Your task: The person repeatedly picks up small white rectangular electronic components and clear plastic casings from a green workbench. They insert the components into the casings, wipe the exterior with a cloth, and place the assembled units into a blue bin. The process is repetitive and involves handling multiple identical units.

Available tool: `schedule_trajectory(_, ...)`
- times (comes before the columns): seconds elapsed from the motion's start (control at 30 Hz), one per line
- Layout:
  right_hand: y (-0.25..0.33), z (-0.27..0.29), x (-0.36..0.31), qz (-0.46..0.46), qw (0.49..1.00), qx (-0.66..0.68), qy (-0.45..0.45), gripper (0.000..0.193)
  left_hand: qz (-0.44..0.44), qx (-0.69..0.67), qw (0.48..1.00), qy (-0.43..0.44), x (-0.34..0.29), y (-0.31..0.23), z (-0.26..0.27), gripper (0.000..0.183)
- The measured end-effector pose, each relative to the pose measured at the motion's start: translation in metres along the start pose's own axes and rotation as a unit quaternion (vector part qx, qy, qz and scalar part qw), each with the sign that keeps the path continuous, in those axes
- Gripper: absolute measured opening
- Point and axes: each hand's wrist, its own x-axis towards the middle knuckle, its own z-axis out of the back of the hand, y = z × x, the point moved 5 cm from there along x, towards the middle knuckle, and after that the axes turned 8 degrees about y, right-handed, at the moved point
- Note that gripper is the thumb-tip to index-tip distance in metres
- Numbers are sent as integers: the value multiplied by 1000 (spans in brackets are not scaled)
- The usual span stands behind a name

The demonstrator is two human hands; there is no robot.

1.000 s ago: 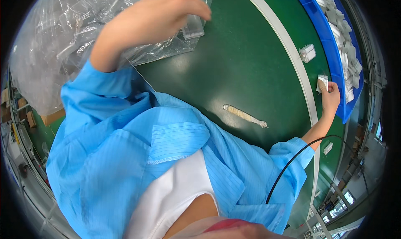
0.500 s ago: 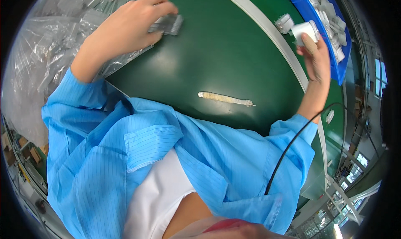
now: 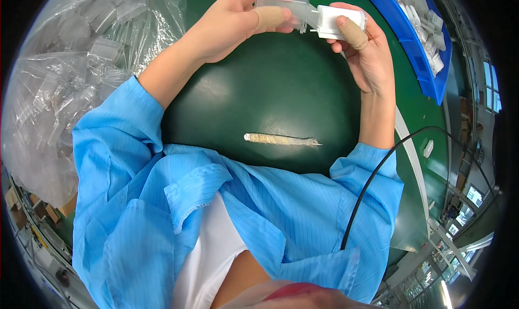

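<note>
Between thumb and fingers my left hand (image 3: 243, 17) grips a clear plastic housing (image 3: 289, 9), a see-through box shape with a narrower end toward the right. My right hand (image 3: 370, 52) pinches a white rectangular plastic part (image 3: 330, 21), thumb on top. The two parts meet end to end at the far side of the table, or nearly so; whether they touch I cannot tell. Tan wraps cover both thumbs. On the green tabletop nearer my body lies a slim, tape-wrapped tool (image 3: 281, 140) with a thin pointed tip at its right end.
At left, a large clear plastic bag (image 3: 48, 98) holds many clear parts. A blue bin (image 3: 419, 65) of white and clear pieces stands at the far right. A pale strip (image 3: 405, 130) curves along the table, with a small white piece (image 3: 428, 148) beyond it. A black cable (image 3: 373, 184) crosses my right side.
My left hand has come away from the bag, moving right with the clear housing. My right hand has moved left from beside the bin with the white part, bringing the two pieces together.
</note>
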Motion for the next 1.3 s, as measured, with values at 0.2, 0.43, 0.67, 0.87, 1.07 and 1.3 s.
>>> schedule_trajectory(0.2,18,-14,-10,49,983,-175,13,33,30,199,978,46,-4,-4,-11,37)
schedule_trajectory(0.43,25,-19,-14,67,974,-215,28,35,33,240,969,54,-7,0,-12,33)
schedule_trajectory(0.67,22,-16,-13,139,980,-141,31,41,4,103,994,-18,-7,-11,6,34)
schedule_trajectory(0.87,13,-39,-14,218,970,-92,57,42,45,-38,998,3,-2,6,-11,26)
schedule_trajectory(1.07,9,-49,-14,193,981,1,29,42,46,-129,990,14,-5,9,-14,24)
schedule_trajectory(1.3,1,-38,-14,95,991,-88,-31,40,-30,-56,998,-5,-6,9,-17,27)
